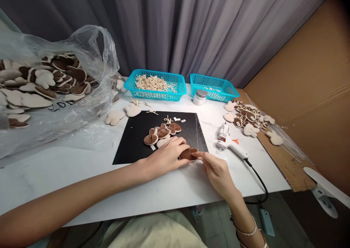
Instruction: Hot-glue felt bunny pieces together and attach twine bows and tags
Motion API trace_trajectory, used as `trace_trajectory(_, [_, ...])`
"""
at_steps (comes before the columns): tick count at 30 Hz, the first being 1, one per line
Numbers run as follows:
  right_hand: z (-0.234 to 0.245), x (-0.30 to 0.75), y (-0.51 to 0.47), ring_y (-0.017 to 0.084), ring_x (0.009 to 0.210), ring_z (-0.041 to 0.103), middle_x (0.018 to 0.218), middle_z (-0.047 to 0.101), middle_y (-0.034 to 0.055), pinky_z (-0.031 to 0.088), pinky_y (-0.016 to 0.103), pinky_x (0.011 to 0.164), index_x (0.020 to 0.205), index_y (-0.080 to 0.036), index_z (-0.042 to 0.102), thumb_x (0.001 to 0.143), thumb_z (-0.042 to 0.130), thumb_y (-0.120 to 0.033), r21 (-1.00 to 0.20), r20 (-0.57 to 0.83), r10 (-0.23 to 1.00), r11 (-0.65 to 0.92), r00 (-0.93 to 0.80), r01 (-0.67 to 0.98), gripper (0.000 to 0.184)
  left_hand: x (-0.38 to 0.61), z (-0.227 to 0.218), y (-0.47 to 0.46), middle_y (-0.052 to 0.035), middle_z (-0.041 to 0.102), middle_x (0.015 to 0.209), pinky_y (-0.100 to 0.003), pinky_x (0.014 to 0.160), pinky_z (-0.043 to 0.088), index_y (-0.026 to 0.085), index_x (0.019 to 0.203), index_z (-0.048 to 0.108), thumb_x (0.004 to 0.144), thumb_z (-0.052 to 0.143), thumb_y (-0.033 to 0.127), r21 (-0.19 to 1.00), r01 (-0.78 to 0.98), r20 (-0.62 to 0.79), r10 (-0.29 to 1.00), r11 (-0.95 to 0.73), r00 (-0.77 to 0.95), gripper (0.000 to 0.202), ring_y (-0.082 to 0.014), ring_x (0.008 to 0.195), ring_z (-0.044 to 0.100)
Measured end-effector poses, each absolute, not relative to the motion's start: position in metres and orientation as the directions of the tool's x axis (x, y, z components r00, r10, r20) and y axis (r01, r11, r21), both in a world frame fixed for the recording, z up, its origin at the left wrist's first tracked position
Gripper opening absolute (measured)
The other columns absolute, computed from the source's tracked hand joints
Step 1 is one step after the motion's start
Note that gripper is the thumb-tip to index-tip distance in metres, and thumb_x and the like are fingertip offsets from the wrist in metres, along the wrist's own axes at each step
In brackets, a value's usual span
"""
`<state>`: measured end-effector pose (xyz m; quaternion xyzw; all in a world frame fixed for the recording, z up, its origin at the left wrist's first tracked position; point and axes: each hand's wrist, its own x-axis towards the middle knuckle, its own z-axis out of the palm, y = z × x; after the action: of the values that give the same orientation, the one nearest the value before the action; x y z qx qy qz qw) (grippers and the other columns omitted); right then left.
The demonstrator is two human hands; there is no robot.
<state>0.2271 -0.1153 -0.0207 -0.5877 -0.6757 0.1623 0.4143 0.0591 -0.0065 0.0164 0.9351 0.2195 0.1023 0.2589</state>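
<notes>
At the near right part of a black mat (123, 146), a small brown plush piece (188, 153) is held between both hands. My left hand (166, 153) grips its left side, fingers over the far edge and thumb along the near edge. My right hand (217, 168) pinches the right end, index finger on the brown face. Just beyond my left hand lies a cluster of brown plush pieces (163, 133) with pale rims. A cream string bow (168, 120) and small white labels (177, 119) sit at the mat's far side.
A white glue gun (235, 148) with a black cord lies to the right. Behind stand a blue basket (128, 86) of string bows, another blue basket (232, 91) and a jar (199, 98). Labelled plush pieces (250, 116) pile at right; a plastic bag (93, 109) of pieces fills the left.
</notes>
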Motion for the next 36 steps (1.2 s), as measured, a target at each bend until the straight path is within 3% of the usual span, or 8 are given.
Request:
trace_trajectory(5, [-0.024, 0.228, -0.117, 0.015, 0.078, 0.066, 0.095, 0.070, 0.0038, 0.048, 0.022, 0.066, 0.098, -0.020, 0.061, 0.085, 0.035, -0.004, -0.649, 0.350, 0.937, 0.254, -0.015, 0.717, 0.033, 0.062, 0.016, -0.012, -0.0056, 0.056, 0.097, -0.034, 0.080, 0.041, 0.017, 0.099, 0.061, 0.084, 0.054, 0.028, 0.430, 0.371, 0.107, 0.455, -0.823, 0.884, 0.020, -0.0217, 0.095, 0.051])
trace_trajectory(9, [-0.023, 0.227, -0.117, 0.014, 0.071, 0.064, 0.085, 0.070, 0.0036, 0.047, 0.021, 0.062, 0.093, -0.019, 0.060, 0.081, 0.034, -0.002, -0.589, 0.359, 0.933, 0.245, -0.022, 0.770, 0.034, 0.066, 0.014, -0.016, -0.0067, 0.057, 0.092, -0.033, 0.076, 0.042, 0.014, 0.092, 0.059, 0.081, 0.054, 0.027, 0.368, 0.399, 0.133, 0.472, -0.840, 0.871, 0.018, -0.0220, 0.091, 0.053])
trace_trajectory(14, [-0.024, 0.227, -0.116, 0.013, 0.063, 0.060, 0.074, 0.067, 0.0023, 0.044, 0.020, 0.058, 0.085, -0.019, 0.058, 0.083, 0.034, -0.005, -0.619, 0.361, 0.933, 0.230, 0.012, 0.751, 0.028, 0.071, 0.013, -0.015, -0.0050, 0.057, 0.087, -0.032, 0.072, 0.040, 0.016, 0.082, 0.057, 0.077, 0.054, 0.023, 0.343, 0.410, 0.157, 0.482, -0.845, 0.862, 0.009, -0.0207, 0.086, 0.053])
trace_trajectory(19, [-0.025, 0.228, -0.116, 0.013, 0.063, 0.060, 0.075, 0.067, 0.0019, 0.044, 0.020, 0.057, 0.084, -0.019, 0.058, 0.085, 0.036, -0.007, -0.677, 0.360, 0.932, 0.230, 0.041, 0.699, 0.025, 0.075, 0.009, -0.011, -0.0016, 0.054, 0.078, -0.028, 0.066, 0.037, 0.017, 0.075, 0.054, 0.077, 0.050, 0.017, 0.406, 0.364, 0.186, 0.466, -0.838, 0.865, 0.004, -0.0170, 0.078, 0.050])
trace_trajectory(23, [-0.024, 0.227, -0.119, 0.014, 0.080, 0.064, 0.094, 0.068, 0.0046, 0.047, 0.021, 0.068, 0.095, -0.020, 0.058, 0.085, 0.034, -0.002, -0.687, 0.424, 0.904, 0.284, 0.052, 0.668, 0.032, 0.076, 0.005, -0.010, -0.0020, 0.055, 0.079, -0.028, 0.067, 0.036, 0.016, 0.074, 0.053, 0.078, 0.047, 0.015, 0.436, 0.320, 0.186, 0.432, -0.841, 0.883, 0.008, -0.0163, 0.078, 0.049])
trace_trajectory(26, [-0.024, 0.227, -0.126, 0.014, 0.078, 0.061, 0.107, 0.062, 0.0098, 0.046, 0.023, 0.065, 0.089, -0.019, 0.055, 0.084, 0.033, 0.000, -0.600, 0.537, 0.835, 0.278, 0.120, 0.750, 0.030, 0.076, 0.001, -0.010, -0.0019, 0.054, 0.076, -0.028, 0.065, 0.034, 0.016, 0.073, 0.051, 0.075, 0.047, 0.013, 0.409, 0.300, 0.207, 0.408, -0.862, 0.889, 0.006, -0.0162, 0.076, 0.048])
trace_trajectory(31, [-0.026, 0.229, -0.145, 0.013, 0.067, 0.053, 0.107, 0.055, 0.0136, 0.040, 0.025, 0.055, 0.083, -0.019, 0.055, 0.082, 0.036, 0.000, -0.406, 0.654, 0.722, 0.080, 0.228, 0.910, 0.026, 0.074, -0.001, -0.009, 0.0004, 0.049, 0.070, -0.028, 0.062, 0.031, 0.018, 0.069, 0.044, 0.070, 0.048, 0.014, 0.431, 0.279, 0.247, 0.410, -0.858, 0.878, 0.006, -0.0143, 0.067, 0.046])
trace_trajectory(36, [-0.022, 0.232, -0.161, 0.013, 0.057, 0.048, 0.068, 0.054, 0.0027, 0.033, 0.023, 0.051, 0.080, -0.019, 0.049, 0.076, 0.033, 0.005, -0.347, 0.595, 0.792, 0.099, 0.137, 0.933, 0.029, 0.074, 0.016, -0.008, 0.0009, 0.048, 0.076, -0.024, 0.059, 0.034, 0.018, 0.076, 0.046, 0.072, 0.048, 0.014, 0.614, 0.237, 0.271, 0.483, -0.753, 0.833, 0.006, -0.0102, 0.061, 0.042])
